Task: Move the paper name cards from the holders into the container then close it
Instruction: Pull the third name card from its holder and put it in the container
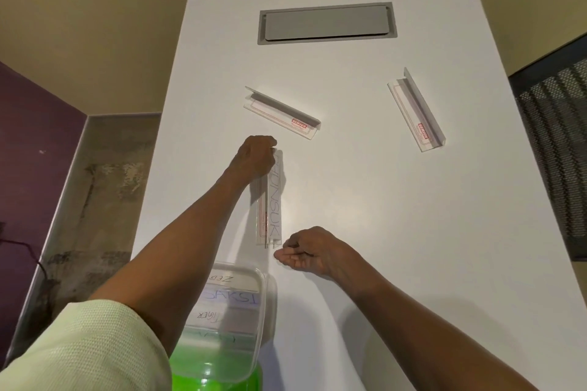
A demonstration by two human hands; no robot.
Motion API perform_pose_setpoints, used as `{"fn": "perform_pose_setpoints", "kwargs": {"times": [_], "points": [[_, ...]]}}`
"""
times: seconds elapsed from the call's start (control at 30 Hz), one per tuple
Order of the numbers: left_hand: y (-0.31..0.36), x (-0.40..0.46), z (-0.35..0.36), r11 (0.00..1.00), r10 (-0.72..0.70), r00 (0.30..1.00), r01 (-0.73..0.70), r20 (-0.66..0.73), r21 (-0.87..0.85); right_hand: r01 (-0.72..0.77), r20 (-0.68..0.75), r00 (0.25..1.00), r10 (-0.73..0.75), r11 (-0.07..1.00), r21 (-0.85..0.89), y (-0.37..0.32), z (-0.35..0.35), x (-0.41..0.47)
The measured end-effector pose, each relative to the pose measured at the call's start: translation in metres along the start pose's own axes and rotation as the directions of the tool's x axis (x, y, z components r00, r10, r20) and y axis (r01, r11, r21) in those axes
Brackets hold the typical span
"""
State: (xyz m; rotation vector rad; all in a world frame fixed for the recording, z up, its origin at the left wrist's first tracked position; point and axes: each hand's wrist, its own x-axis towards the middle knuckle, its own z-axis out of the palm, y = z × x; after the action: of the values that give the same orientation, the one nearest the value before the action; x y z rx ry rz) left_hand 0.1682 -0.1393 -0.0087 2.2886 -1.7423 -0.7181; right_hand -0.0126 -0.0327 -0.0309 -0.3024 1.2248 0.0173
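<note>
a: listing the head view, item one: white table (365, 200), bearing three clear holders. status of the near one?

b: holder with card (270, 200), lying lengthwise away from the person, in the middle of the table. a paper name card (275, 197) with large outlined letters sits in it. left hand (255, 157) is closed over its far end, fingers curled on the holder or the card; which of the two cannot be told.

a: item two, right hand?

b: right hand (309, 252), resting on the table just beside the holder's near end, fingers loosely curled, palm partly up, gripping nothing. whether the fingertips touch the holder cannot be told.

a: remaining holders?

b: empty holder, centre (282, 113), angled, just beyond the left hand, red label on it. empty holder, right (416, 109), angled, well apart from the others, red label also.

a: container?

b: clear container (235, 320), at the near edge of the table, under the left forearm, open on top. several name cards (232, 298) lie stacked inside, handwritten. green lid (216, 368) shows beneath or beside its near end; exact relation unclear.

a: other fixtures?

b: grey hatch (327, 24), set flush in the table's far end, flap shut. pale green sleeve (85, 349), on the left arm.
</note>
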Motion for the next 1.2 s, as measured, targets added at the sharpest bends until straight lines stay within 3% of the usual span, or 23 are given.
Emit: {"fn": "perform_pose_setpoints", "kwargs": {"times": [0.13,0.5,0.73,1.03,1.2], "points": [[0.000,0.000,-0.002,0.999,0.021,1.000,-0.022,0.019,0.044,0.006,0.031,0.999,-0.011,0.989,0.148,-0.001,-0.001,0.003],[0.007,-0.007,-0.005,0.999,-0.020,0.999,0.019,0.034,0.043,-0.050,0.023,0.999,0.046,0.955,0.291,-0.001,-0.001,0.003],[0.010,-0.010,-0.017,0.995,-0.098,0.995,0.098,-0.002,-0.019,-0.005,0.017,1.000,0.001,0.975,0.223,-0.001,-0.002,0.003],[0.017,-0.014,-0.052,0.997,-0.070,0.994,0.069,-0.082,-0.018,0.046,0.010,0.999,-0.050,0.971,0.236,-0.005,-0.011,-0.004],[0.030,-0.016,-0.073,0.999,0.033,0.992,-0.035,-0.124,-0.014,0.088,0.001,0.996,-0.092,0.951,0.297,-0.010,-0.019,-0.013]]}}
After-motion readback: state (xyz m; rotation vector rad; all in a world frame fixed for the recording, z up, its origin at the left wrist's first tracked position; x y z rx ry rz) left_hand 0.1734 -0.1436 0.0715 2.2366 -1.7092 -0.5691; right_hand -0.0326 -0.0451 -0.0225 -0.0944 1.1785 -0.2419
